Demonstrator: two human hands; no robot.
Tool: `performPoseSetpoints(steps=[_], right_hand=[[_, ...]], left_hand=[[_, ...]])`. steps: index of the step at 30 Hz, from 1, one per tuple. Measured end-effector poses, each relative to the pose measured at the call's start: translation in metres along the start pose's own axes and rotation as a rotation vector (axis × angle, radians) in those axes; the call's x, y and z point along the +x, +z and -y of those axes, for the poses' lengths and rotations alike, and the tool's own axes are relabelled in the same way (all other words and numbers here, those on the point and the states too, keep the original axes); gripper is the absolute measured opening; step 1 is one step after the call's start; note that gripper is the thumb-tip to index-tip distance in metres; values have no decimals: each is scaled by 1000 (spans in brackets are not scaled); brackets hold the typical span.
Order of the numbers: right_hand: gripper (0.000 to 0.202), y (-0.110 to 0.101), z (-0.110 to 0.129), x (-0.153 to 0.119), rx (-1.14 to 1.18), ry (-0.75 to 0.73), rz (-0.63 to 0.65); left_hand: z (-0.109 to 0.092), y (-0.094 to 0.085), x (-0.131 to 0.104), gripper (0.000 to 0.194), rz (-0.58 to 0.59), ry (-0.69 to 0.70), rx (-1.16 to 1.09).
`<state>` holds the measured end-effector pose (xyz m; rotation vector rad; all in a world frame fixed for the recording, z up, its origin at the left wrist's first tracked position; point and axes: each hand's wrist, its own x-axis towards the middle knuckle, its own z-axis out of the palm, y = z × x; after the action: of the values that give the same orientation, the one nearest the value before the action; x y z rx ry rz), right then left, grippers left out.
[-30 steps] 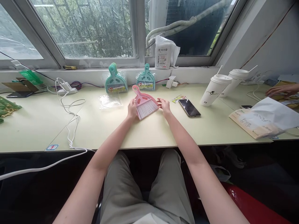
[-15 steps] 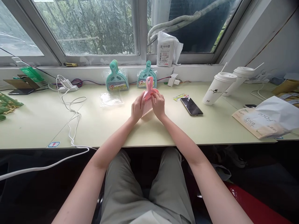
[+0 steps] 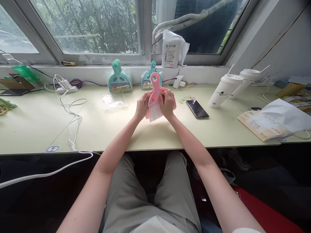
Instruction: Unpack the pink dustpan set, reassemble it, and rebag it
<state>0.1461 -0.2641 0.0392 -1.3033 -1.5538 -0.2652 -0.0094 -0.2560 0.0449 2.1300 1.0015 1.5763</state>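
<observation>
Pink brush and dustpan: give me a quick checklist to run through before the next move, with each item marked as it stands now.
1. Left hand on the pair: ok, it grips the left side.
2. Right hand on the pair: ok, its fingers are bent at the right side.
3. Brush in front of the dustpan, handle up: ok, bristles point down toward the person.
4. Brush clipped to the dustpan: cannot tell, the hands cover much of both.
5. Plastic wrapper away from the hands: ok, it lies on the table left of the left hand.
6. Phone away from the hands: ok, it lies to the right, apart from the right hand.
</observation>
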Motion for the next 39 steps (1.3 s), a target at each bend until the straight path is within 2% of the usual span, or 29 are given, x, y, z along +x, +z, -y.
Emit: performPoseSetpoints(steps=[6,10,13,16,19,21,24,27,30,32,37,39], right_hand=[[42,4,7,-1,19,-33,4],[44,0,15,0,-18,-11,48],[45,-12,17,3,-82,16,114],[46,-26,10,10,-133,31,143],[45,-32,-8,17,-172,66,135],[44,-30,-25,19,-234,123,157],[42,-21,-50,13,-380,220,291],[39,-13,-68,4,-493,228,450],[39,-11,-73,-2,-542,237,544],[39,-13,-72,-2,-556,249,555],[39,-16,-65,3,-565,258,408],[35,-16,-64,4,-551,281,412]], left_hand=[[-3,-13,3,37,-40,85,199],[-11,-14,1,40,-51,36,271],[-13,-23,4,40,-91,-28,271],[-1,-43,15,38,-210,-86,255],[24,-57,24,43,-275,-197,224],[42,-58,25,42,-163,-362,187],[62,-51,20,35,111,-571,204],[70,-45,11,24,238,-590,431],[67,-43,6,22,265,-523,631],[62,-43,5,26,267,-502,682],[44,-45,5,38,235,-479,766],[39,-45,5,36,197,-463,781]])
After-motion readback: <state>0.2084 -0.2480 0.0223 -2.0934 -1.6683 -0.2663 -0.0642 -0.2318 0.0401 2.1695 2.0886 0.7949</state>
